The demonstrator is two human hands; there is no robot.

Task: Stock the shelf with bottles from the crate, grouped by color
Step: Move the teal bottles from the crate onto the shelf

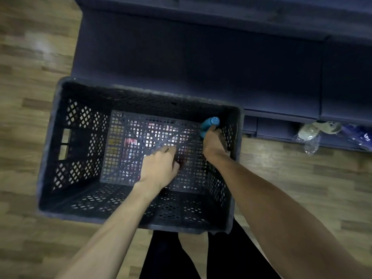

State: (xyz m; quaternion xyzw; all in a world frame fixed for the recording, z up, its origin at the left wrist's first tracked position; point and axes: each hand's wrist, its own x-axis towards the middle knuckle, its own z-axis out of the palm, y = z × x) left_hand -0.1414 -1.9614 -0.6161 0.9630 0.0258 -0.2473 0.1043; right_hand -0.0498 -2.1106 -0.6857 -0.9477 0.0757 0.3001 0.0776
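Right hand [213, 140] fingers curl round teal bottle [210, 124] at crate [48, 141] far right corner, long axis up toward shelf [181, 57]. Left hand [161, 164] mid-floor, fingers curled, contents unclear. Shelf just beyond crate.

A dark, matt plastic crate [50, 137] with perforated lattice walls sits on a wood-plank floor [30, 67] with a faint sheen. At two o'clock inside it, a smooth teal plastic bottle [210, 123]. At twelve o'clock, a matt dark shelf [201, 57].
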